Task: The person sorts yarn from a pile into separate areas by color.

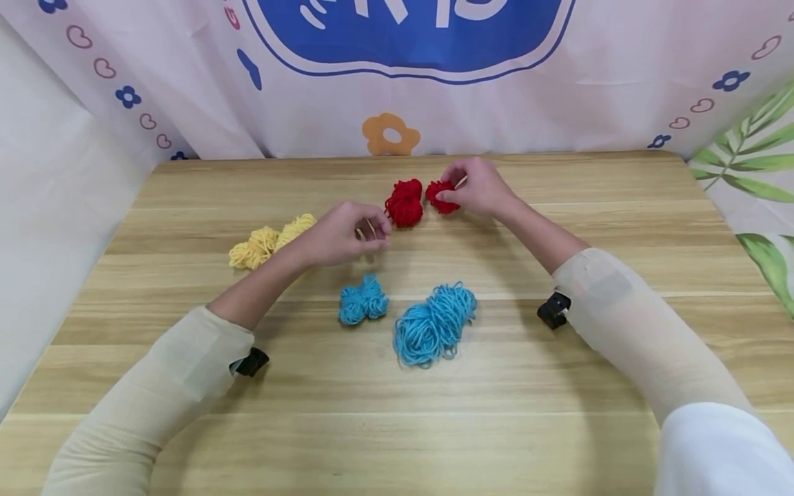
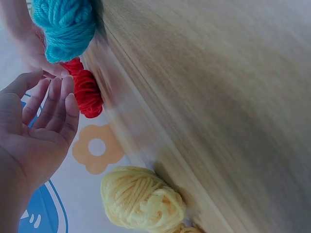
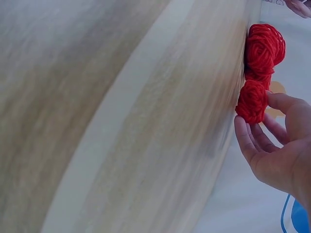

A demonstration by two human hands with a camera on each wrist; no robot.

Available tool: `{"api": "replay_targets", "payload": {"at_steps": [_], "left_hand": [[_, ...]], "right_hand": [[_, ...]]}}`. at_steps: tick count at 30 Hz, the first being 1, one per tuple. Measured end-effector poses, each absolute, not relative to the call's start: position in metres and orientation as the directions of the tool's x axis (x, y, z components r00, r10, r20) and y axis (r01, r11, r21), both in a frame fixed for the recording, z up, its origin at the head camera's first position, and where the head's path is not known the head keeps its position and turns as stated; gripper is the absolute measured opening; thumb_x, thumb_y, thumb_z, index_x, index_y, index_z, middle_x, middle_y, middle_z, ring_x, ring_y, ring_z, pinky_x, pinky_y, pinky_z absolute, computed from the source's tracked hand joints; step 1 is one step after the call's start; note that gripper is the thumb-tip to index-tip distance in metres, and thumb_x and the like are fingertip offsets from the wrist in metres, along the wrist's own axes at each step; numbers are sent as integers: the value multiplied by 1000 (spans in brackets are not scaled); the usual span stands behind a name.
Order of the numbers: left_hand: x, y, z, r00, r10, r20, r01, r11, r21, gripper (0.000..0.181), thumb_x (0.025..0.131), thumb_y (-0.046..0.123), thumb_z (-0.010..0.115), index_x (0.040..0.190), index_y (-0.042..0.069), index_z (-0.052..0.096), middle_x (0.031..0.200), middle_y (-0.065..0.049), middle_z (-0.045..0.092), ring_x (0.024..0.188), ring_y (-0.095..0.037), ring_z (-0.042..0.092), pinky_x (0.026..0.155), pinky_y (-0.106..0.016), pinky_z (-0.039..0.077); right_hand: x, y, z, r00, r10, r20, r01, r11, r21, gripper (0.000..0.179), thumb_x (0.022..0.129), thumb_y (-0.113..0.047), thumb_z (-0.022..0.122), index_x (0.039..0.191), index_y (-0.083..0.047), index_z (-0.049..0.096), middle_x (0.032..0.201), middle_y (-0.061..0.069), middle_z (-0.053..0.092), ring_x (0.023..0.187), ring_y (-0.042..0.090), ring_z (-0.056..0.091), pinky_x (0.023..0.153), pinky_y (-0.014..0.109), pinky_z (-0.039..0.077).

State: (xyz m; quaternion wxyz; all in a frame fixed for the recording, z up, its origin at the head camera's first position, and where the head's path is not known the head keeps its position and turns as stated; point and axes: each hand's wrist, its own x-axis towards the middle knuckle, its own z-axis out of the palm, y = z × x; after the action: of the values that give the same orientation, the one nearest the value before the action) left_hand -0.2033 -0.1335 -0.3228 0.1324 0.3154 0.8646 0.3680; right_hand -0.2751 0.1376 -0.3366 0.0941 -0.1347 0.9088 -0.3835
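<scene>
At the back of the table, my right hand (image 1: 477,187) pinches a small red yarn bundle (image 1: 442,197) between thumb and fingers; the right wrist view shows the grip on this red yarn (image 3: 252,102) too. Just left of it lies a larger red yarn bundle (image 1: 404,203). My left hand (image 1: 347,233) hovers nearby with loosely bent fingers and nothing in them, as the left wrist view also shows. Behind the left forearm, yellow yarn (image 1: 257,248) is partly hidden. Nearer the front lie a small blue yarn bundle (image 1: 363,300) and a larger blue one (image 1: 435,325).
The wooden table (image 1: 397,441) ends at the back against a printed cloth (image 1: 322,124) with a blue sign and an orange flower. Green leaves (image 1: 759,158) are printed at the right. A small black device (image 1: 554,310) sits on each sleeve.
</scene>
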Motion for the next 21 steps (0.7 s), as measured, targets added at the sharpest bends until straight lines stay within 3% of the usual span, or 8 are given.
{"api": "replay_targets", "payload": {"at_steps": [14, 21], "left_hand": [[-202, -133, -321, -766, 643, -6, 440, 531, 724, 14, 94, 3, 75, 104, -5, 70, 96, -12, 73, 86, -25, 68, 82, -39, 59], [-202, -133, -321, -762, 648, -1, 446, 525, 725, 13, 94, 2, 74, 104, -5, 70, 97, -12, 73, 86, -25, 68, 81, -39, 59]], "right_hand": [[-275, 139, -338, -950, -309, -54, -155, 612, -776, 19, 94, -7, 74, 109, 4, 71, 108, 18, 69, 96, 27, 67, 66, 19, 53], [-271, 141, -338, -939, -330, -97, -126, 591, -797, 23, 95, -6, 73, 114, 6, 70, 111, 20, 67, 95, 30, 69, 69, 25, 60]]}}
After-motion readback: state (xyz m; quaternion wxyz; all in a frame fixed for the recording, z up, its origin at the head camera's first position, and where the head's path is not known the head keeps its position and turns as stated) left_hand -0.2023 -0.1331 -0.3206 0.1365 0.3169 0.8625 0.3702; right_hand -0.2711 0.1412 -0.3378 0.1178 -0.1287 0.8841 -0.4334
